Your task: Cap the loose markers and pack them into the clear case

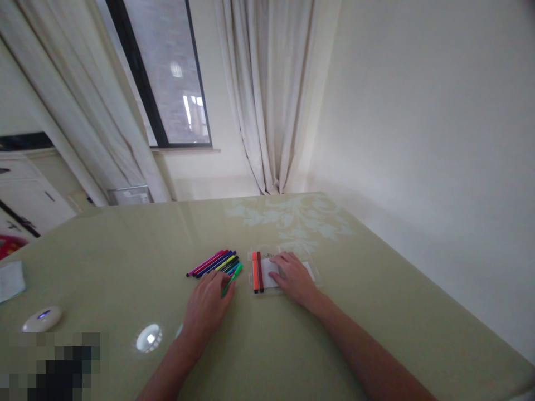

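My left hand (210, 298) is closed on a green marker (232, 278), its fingers and thumb around the lower part. Just beyond that hand lies a loose bunch of markers (212, 262) in pink, red, blue, yellow and black, side by side on a slant. To the right, a clear plastic case (251, 273) lies flat with a white card inside. An orange marker (255, 273) and a dark red marker (260, 273) lie upright along its left end. My right hand (296, 277) rests over the case's right half, fingers apart, holding nothing.
The green tabletop (267, 340) reaches to the wall on the right and the curtain (271, 100) behind. At left are a white rounded device (42, 319) with a blue light and a pale paper (11, 280). A light reflection shows near my left forearm.
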The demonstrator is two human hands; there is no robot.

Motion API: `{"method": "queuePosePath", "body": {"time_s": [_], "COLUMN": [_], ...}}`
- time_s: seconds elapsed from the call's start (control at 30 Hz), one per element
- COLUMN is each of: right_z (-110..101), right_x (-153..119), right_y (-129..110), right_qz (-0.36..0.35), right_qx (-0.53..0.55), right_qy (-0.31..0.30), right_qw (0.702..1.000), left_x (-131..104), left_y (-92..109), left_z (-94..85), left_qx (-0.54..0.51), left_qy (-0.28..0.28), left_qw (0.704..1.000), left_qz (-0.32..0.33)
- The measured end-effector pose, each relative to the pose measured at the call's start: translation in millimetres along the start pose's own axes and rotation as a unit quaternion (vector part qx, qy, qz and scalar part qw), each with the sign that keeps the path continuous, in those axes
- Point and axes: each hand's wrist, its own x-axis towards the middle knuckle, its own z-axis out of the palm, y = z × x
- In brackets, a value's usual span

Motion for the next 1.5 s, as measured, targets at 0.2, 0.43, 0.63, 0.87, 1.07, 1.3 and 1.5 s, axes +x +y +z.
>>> {"method": "queuePosePath", "body": {"time_s": [0.2,0.43,0.63,0.87,1.07,1.3,1.5], "right_z": [2.3,-10.1,-20.2,0.8,7.8,12.9,12.8], "right_x": [5.1,48.9,78.0,76.3,76.4,74.9,75.4], "right_y": [-20.2,-29.5,-11.6,-7.6,-1.9,5.4,13.9], "right_qz": [0.009,0.025,0.099,0.126,0.14,0.128,0.101], "right_qx": [0.289,0.446,0.292,0.216,0.21,0.218,0.184], "right_qy": [0.075,0.006,0.041,0.005,-0.01,-0.038,-0.063], "right_qw": [0.954,0.895,0.95,0.968,0.968,0.967,0.976], "left_x": [-3.3,-5.3,-11.1,-14.9,-15.0,-12.4,-13.0], "left_y": [27.0,38.7,27.0,23.0,25.7,29.5,30.4], "left_z": [12.2,32.5,37.4,43.7,40.3,40.1,43.3], "left_qx": [-0.192,-0.227,-0.118,-0.056,-0.031,-0.009,0.013], "left_qy": [0.011,0.038,0.028,-0.017,-0.035,-0.026,-0.037], "left_qw": [0.981,0.972,0.983,0.976,0.971,0.967,0.968], "left_qz": [0.015,0.048,0.136,0.208,0.235,0.254,0.25]}}
